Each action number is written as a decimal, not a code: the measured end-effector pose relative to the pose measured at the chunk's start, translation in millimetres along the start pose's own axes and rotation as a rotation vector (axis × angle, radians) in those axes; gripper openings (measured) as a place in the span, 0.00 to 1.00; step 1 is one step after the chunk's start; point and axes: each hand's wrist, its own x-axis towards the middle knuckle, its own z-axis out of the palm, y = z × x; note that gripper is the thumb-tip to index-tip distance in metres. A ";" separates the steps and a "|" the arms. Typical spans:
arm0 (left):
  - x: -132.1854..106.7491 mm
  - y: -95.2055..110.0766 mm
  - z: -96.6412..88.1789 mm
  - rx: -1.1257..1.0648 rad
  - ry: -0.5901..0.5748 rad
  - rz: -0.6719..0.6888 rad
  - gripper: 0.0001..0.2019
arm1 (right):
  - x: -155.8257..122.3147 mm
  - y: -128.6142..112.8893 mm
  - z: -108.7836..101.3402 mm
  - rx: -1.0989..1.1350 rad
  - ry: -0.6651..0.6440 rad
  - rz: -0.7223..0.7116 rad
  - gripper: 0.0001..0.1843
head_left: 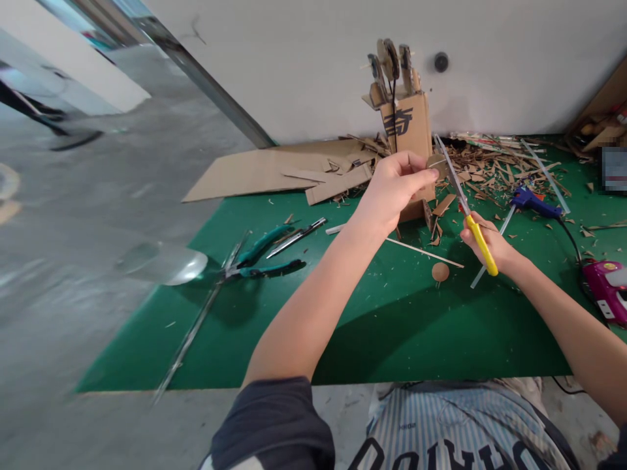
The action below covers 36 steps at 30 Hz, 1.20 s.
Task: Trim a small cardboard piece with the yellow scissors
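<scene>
Between the thumb and fingers of my left hand [392,186] is a small round cardboard disc [437,167], held up above the table. My right hand [490,247] grips a pair of scissors [474,228] with yellow handles, their blades pointing up and away beside the disc's right edge. Whether the blades touch the disc I cannot tell. Behind my left hand stands a cardboard construction [406,124] with a dark printed character and several cardboard wheels on top. A second cardboard disc [439,272] lies on the green table below my hands, near a thin wooden stick [425,251].
Pliers [259,261] with teal handles and a metal-bodied cutter [296,237] lie at left, near a clear plastic bottle [164,263]. Cardboard sheets [259,171] and a heap of scraps [484,166] line the wall. At right are a blue glue gun [536,202] and a magenta device [605,290].
</scene>
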 end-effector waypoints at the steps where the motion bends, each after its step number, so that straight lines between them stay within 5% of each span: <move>1: 0.3 -0.2 -0.2 0.001 0.000 0.001 0.11 | 0.1 -0.1 0.0 -0.007 0.000 -0.002 0.29; 23: -0.8 -13.6 11.2 -0.111 0.000 -0.028 0.07 | 2.5 -11.9 4.3 0.013 0.085 0.065 0.32; 36: -0.9 -17.3 14.7 -0.079 -0.020 0.071 0.10 | -2.1 -22.8 5.6 0.007 0.064 0.054 0.28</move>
